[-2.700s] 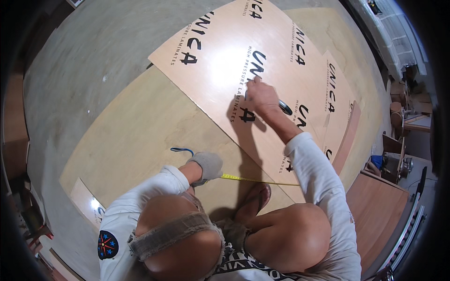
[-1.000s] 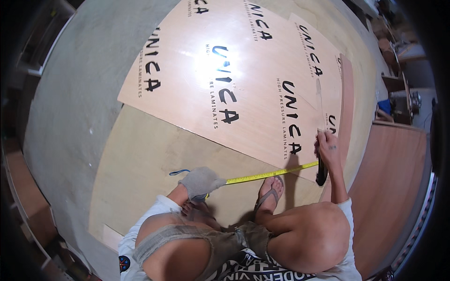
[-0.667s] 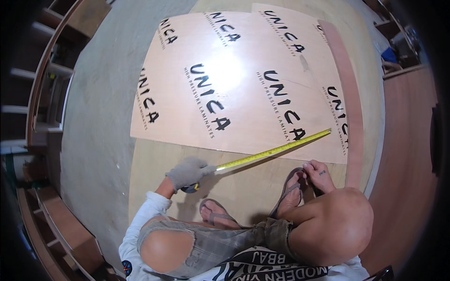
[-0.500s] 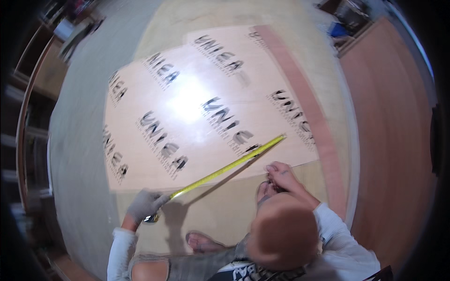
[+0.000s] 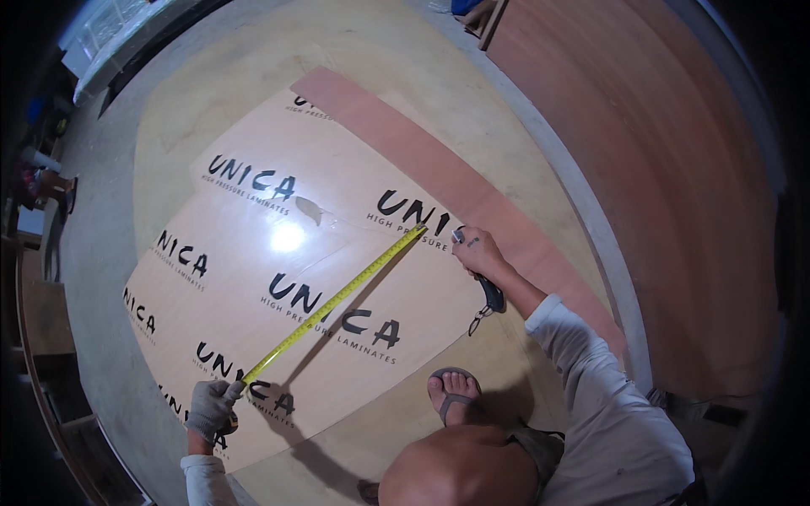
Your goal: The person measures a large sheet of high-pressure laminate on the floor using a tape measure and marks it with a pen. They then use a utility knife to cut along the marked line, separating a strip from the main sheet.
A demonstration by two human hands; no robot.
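My left hand (image 5: 211,406), in a grey knit glove, is closed around a tape measure (image 5: 231,424), whose case is mostly hidden by the fingers. Its yellow blade (image 5: 333,302) stretches diagonally above a pale laminate sheet (image 5: 253,316) printed with dark lettering, casting a shadow. The blade's free end is near the sheet's right side, just left of my right hand (image 5: 477,251). That bare hand is wrapped around a tool with a dark curved handle (image 5: 491,295) and a metal loop hanging from it; the tool's working end cannot be made out.
A reddish strip (image 5: 472,185) runs along the sheet's right edge. Beyond it leans or lies a large reddish-brown panel (image 5: 641,169). My sandalled foot (image 5: 456,395) is at the sheet's near edge. Shelving (image 5: 51,329) stands left, with a wrapped stack (image 5: 126,42) at the far left.
My view has turned and come closer over the sheet. My right hand has moved forward from beside my foot to near the blade's end, and the dark-handled tool now shows. The blade stays extended.
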